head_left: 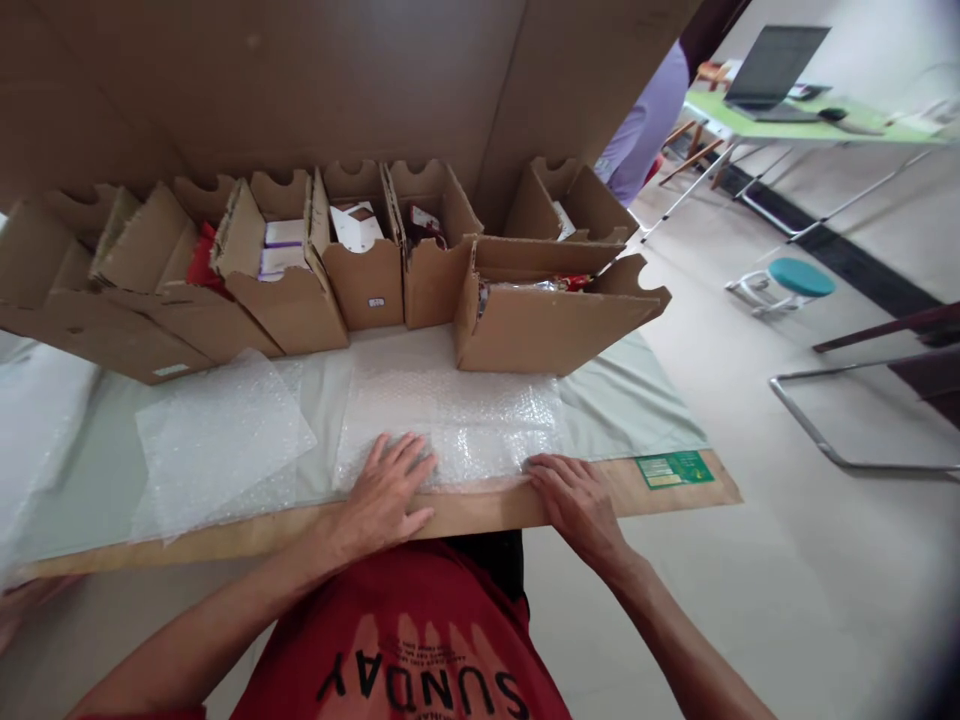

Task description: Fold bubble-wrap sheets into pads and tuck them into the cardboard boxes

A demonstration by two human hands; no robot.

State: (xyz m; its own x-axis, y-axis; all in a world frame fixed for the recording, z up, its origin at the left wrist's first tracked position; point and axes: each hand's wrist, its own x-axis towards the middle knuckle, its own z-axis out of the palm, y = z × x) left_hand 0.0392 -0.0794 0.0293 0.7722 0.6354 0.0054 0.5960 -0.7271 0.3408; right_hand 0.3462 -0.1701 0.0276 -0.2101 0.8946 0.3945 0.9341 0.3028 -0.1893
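Observation:
A sheet of bubble wrap lies flat on the table in front of me. My left hand rests on its near left part with fingers spread and the palm near the table edge. At the near right corner, my right hand touches the sheet's edge, its fingers stretched out and close together. Another pile of bubble wrap lies to the left, its sheets overlapping at an angle. Neither hand appears to lift anything.
A row of cardboard bins holding small boxes and packets stands behind the wrap. One bin lies crosswise at right. A green label is near the table's right end. Beyond are a teal stool, a laptop and a person in purple.

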